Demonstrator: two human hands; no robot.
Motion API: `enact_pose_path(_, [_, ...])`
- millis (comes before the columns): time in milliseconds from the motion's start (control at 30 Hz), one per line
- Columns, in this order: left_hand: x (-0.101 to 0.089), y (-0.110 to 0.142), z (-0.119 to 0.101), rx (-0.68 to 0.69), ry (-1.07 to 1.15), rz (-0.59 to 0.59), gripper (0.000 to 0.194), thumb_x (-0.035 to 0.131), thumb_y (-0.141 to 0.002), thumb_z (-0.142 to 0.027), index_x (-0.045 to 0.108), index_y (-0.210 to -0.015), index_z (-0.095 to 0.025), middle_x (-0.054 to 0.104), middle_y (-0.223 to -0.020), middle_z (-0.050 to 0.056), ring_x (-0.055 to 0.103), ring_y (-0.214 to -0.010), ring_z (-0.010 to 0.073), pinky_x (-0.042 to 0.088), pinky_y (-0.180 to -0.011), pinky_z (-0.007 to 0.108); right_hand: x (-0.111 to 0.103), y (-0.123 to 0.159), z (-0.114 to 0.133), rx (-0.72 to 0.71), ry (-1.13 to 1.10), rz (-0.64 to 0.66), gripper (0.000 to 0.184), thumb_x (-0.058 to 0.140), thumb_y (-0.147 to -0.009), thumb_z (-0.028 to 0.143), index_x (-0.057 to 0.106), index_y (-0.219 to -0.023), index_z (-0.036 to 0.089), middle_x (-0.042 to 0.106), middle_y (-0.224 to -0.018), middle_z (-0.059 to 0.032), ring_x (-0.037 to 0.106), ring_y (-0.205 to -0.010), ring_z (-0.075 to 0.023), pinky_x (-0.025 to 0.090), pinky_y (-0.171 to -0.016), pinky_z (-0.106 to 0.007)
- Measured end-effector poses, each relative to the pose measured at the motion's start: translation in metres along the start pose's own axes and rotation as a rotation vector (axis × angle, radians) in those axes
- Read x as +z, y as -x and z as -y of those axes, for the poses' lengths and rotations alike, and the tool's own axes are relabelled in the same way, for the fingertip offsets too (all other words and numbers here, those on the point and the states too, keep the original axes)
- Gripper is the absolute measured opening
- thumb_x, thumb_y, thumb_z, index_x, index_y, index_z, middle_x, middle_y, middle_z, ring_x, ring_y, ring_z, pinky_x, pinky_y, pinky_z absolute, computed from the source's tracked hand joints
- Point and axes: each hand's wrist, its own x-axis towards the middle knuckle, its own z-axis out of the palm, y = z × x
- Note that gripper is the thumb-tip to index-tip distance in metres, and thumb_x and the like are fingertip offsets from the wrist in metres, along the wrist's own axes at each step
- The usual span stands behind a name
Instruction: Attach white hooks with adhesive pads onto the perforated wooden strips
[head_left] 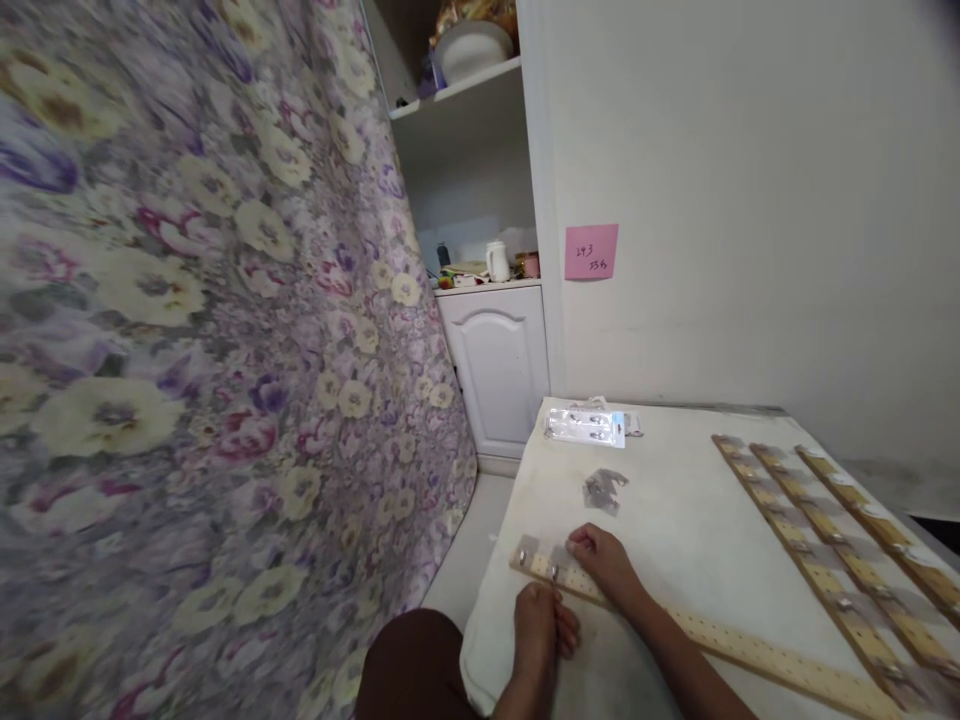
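A long pale wooden strip with rows of small holes (712, 636) lies across the near part of the table. Two small grey see-through cards stand at its left end, one card (529, 545) at the tip and another card (559, 556) beside it, each with a shiny metal piece in front. My right hand (600, 556) is above the strip, thumb and finger pinched at the right edge of the second card. Just below, my left hand (538, 618) is closed, its fingers curled by the strip's near edge. Whatever it may hold is hidden.
Loose grey see-through cards (604, 491) lie in a small pile beyond the strip. A clear blister pack (585, 426) sits at the table's far edge. On the right, three wooden strips (799, 545) carry similar cards. A floral curtain (247, 330) hangs at the left.
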Motion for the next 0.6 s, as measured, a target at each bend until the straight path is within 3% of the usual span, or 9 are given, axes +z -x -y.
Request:
enact_pose_path(133, [-0.001, 0.000, 0.002, 0.021, -0.001, 0.018, 0.015, 0.040, -0.070, -0.034, 0.044, -0.068, -0.020, 0.057, -0.041, -0.001, 0.042, -0.027, 0.0086, 0.022, -0.032, 0.019, -0.030, 0.026, -0.011, 0.006, 0.100, -0.024, 0.018, 0.060, -0.065, 0.032, 0.061, -0.077, 0.018, 0.062, -0.075, -0.0029, 0.057, -0.071, -0.0194, 0.043, -0.068, -0.029])
enact_pose_path(300, [-0.001, -0.001, 0.003, 0.015, 0.002, 0.033, 0.020, 0.042, -0.071, -0.042, 0.042, -0.068, -0.021, 0.056, -0.041, -0.004, 0.040, -0.026, 0.0076, 0.021, -0.031, 0.018, -0.060, 0.067, -0.031, 0.017, 0.338, 0.054, 0.030, 0.065, -0.058, 0.028, 0.062, -0.088, 0.023, 0.061, -0.096, -0.0040, 0.054, -0.094, -0.0224, 0.041, -0.083, -0.029])
enact_pose_path(600, [-0.002, 0.001, 0.002, 0.011, 0.011, 0.085, 0.025, 0.043, -0.071, -0.046, 0.043, -0.069, -0.021, 0.057, -0.043, -0.004, 0.041, -0.027, 0.0074, 0.020, -0.030, 0.018, -0.062, 0.073, -0.032, 0.070, 0.345, 0.020, 0.017, 0.059, -0.064, 0.027, 0.061, -0.081, 0.026, 0.061, -0.094, -0.0027, 0.055, -0.097, -0.0224, 0.041, -0.085, -0.029])
